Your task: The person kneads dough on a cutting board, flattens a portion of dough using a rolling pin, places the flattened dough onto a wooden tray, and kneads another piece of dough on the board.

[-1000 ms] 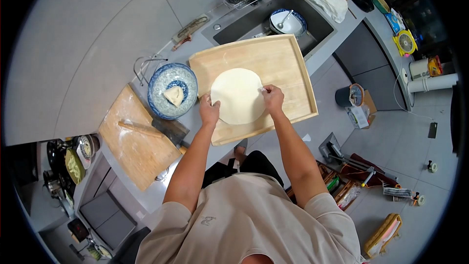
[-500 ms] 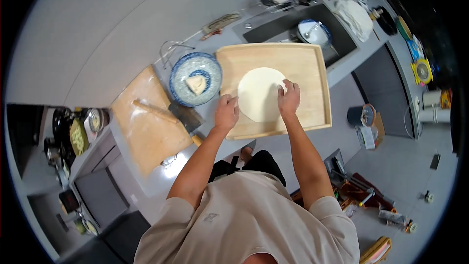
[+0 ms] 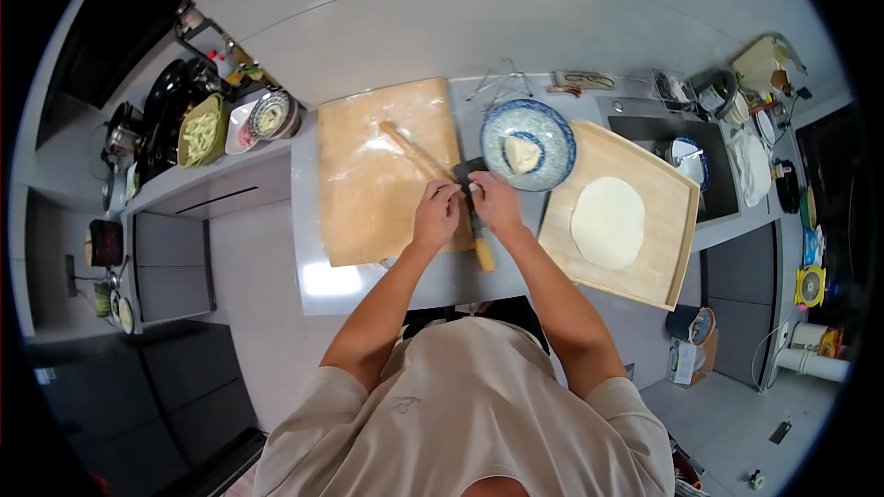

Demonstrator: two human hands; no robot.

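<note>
My left hand (image 3: 437,212) is over the right edge of a floured wooden board (image 3: 368,175), its fingers curled together. Close beside it, my right hand (image 3: 497,201) is also closed, thumb and fingers drawn in. What they hold, if anything, is too small to make out. Partly under my hands lies a cleaver (image 3: 470,168) with a wooden handle, between the board and a tray. A rolling pin (image 3: 410,149) rests slantwise on the board. On the wooden tray (image 3: 658,281) to the right lies a flat round dough sheet (image 3: 608,223).
A blue-patterned bowl (image 3: 557,133) holding a dough lump (image 3: 522,156) stands behind my right hand. At the right is a sink (image 3: 727,191) with a bowl in it. A wire rack (image 3: 500,81) stands against the wall. Food bowls (image 3: 273,114) are at the left.
My view has turned left. Both hands have left the dough sheet on the tray and come together above the cleaver by the board. The dough sheet stays on the tray.
</note>
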